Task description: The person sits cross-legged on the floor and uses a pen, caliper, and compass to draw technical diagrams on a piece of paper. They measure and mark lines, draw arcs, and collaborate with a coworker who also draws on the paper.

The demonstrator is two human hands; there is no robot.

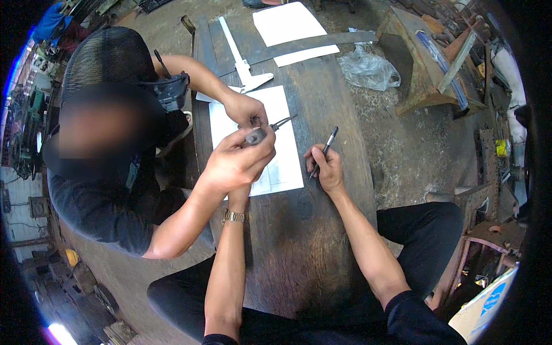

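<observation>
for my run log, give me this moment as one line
right hand: holds pen | left hand: mostly hidden behind co-worker's hand | nearer white sheet, caliper: on bench

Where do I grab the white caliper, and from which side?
Grip the caliper by its long, straight bar, probably from the right. The bar is slim and reaches away from the wide head, while the other person's arm is close on the left.
</observation>
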